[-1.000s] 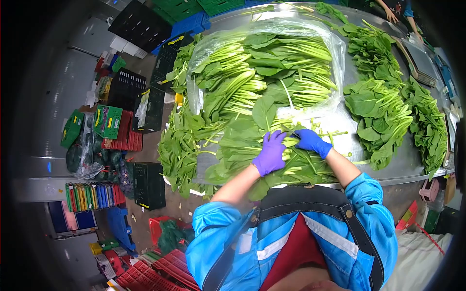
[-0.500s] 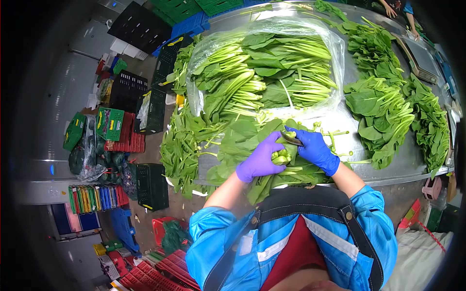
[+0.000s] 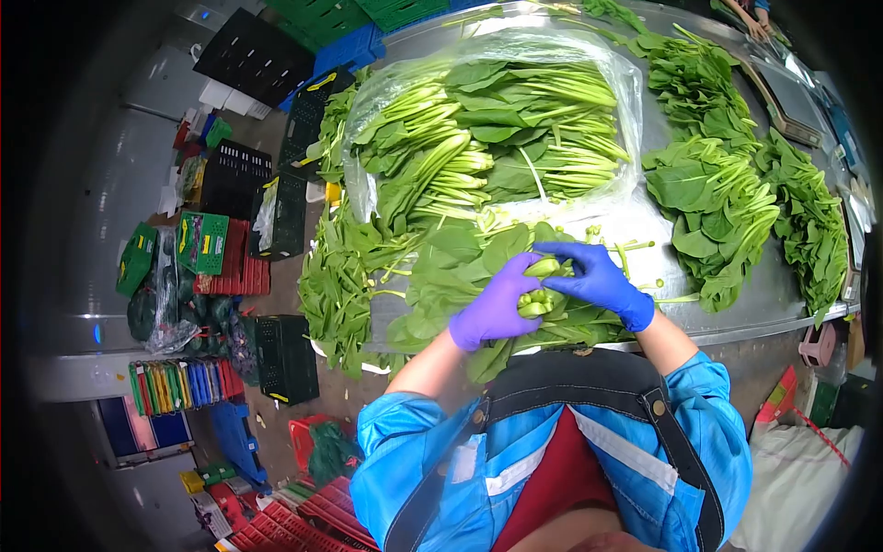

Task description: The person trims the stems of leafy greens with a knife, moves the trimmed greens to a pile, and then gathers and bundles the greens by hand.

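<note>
My left hand (image 3: pixel 495 304), in a purple glove, is closed around a bunch of leafy greens (image 3: pixel 534 304), its cut stem ends facing my right hand. My right hand (image 3: pixel 600 283), in a blue glove, is curled at those stem ends with fingertips close to the left thumb. The small dark-bladed knife that showed in it earlier is hidden behind the fingers now. Loose greens (image 3: pixel 451 262) lie beneath and left of my hands. Trimmed stem pieces (image 3: pixel 633 247) are scattered beyond the right hand. Further back, rows of greens (image 3: pixel 543 106) sit on a clear plastic sheet (image 3: pixel 628 110).
More greens (image 3: pixel 713 193) are heaped along the right of the metal table (image 3: pixel 671 317). A scale-like flat device (image 3: pixel 786 101) stands at the far right, near another person's hand (image 3: pixel 756 28). Dark crates (image 3: pixel 279 212) stand left of the table, with a stool (image 3: pixel 817 345) at right.
My right hand has shifted slightly and turned over the stem ends, so the knife blade no longer shows. The left hand keeps its hold. The view has moved slightly.
</note>
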Tool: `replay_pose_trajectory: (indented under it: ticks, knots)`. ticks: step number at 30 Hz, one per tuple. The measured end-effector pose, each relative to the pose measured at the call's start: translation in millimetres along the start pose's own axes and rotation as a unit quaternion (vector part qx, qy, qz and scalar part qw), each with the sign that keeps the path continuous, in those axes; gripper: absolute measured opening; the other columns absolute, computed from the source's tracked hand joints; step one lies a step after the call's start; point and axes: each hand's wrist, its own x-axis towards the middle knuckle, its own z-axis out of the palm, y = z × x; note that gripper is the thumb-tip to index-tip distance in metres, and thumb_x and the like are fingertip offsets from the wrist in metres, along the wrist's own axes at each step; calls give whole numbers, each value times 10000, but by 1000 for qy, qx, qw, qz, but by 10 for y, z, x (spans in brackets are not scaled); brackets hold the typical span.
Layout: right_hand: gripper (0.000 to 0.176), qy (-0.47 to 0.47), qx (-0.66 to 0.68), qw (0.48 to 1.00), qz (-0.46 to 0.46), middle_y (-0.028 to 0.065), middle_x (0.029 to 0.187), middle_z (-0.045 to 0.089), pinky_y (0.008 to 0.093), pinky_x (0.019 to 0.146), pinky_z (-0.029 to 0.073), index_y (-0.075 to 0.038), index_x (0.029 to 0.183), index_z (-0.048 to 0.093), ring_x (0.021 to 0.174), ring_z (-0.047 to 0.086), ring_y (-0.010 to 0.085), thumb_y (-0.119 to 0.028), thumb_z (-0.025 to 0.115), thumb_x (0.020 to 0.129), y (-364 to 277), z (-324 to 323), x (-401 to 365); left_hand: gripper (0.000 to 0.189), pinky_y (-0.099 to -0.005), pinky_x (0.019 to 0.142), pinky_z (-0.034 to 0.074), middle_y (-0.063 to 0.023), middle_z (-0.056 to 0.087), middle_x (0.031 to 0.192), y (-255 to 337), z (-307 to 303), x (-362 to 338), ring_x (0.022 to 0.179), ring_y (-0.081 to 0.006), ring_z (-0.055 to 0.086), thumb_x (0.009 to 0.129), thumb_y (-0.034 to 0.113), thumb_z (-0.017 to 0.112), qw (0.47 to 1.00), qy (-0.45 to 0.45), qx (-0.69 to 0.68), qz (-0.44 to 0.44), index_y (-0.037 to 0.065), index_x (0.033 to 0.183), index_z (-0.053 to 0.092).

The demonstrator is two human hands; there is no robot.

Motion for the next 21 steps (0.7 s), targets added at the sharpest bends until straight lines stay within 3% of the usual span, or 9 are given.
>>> replay_pose_trajectory:
  ticks: [4,5,6,10,12,14,15,17,21]
  knots:
    - [411,1,28,1000,-6,91,899,674,288,698,488,-88,1192,601,757,596,123,-118,657,786,90,95,-1,448,-386,1007,353,-222,417,1297,-92,-26,20,1194,-373,441,598,147,734,1000,-7,-2,-13,34,1017,622]
    - [452,-41,29,997,61,123,935,670,299,708,493,-96,1210,587,789,620,153,-50,606,761,67,74,-19,438,-383,1004,356,-220,434,1286,-93,-39,15,1184,-371,452,597,144,734,999,-23,-12,-26,33,1006,625]
    - [452,-43,30,997,60,123,935,670,299,708,493,-96,1210,587,789,620,153,-50,606,761,140,112,-25,427,-379,1001,359,-218,451,1274,-89,-55,12,1174,-370,463,596,142,733,998,-39,-23,-39,33,996,629]
    - [534,-1,-86,994,-72,126,837,642,293,657,482,-129,1229,574,696,594,172,8,551,713,311,138,-46,420,-381,1001,358,-215,478,1249,-169,-57,23,1163,-367,473,587,142,742,997,-39,-66,-11,37,980,636]
    - [549,0,-117,987,-109,121,795,628,290,631,474,-136,1226,575,648,571,174,17,540,700,202,57,-46,432,-390,1007,348,-215,477,1265,-206,-150,22,1182,-370,459,576,144,752,991,-118,-50,-38,47,981,637]
    - [504,-86,-36,995,21,109,761,610,281,603,458,-138,1186,602,601,524,164,17,530,712,81,-12,-55,424,-395,1013,342,-211,474,1280,-251,-165,34,1196,-364,450,575,138,754,987,-133,-78,-38,50,973,636]
    - [504,-86,-36,995,20,109,761,610,281,603,458,-138,1186,602,601,524,164,17,530,712,150,8,-49,417,-399,1019,335,-207,470,1295,-264,-171,41,1211,-357,442,573,132,756,982,-149,-105,-37,53,964,635]
    - [428,-29,5,996,-80,81,763,619,263,568,437,-109,1122,628,577,498,135,5,525,723,393,87,-21,401,-398,1025,330,-200,470,1304,-241,-164,75,1226,-350,430,577,124,752,985,-131,-110,-6,56,953,632]
    - [247,50,59,997,-6,4,732,607,212,512,408,-41,976,638,579,493,56,-50,552,745,473,147,9,371,-399,1022,337,-185,486,1302,-144,-60,77,1221,-332,445,590,106,744,995,-39,-80,33,56,937,621]
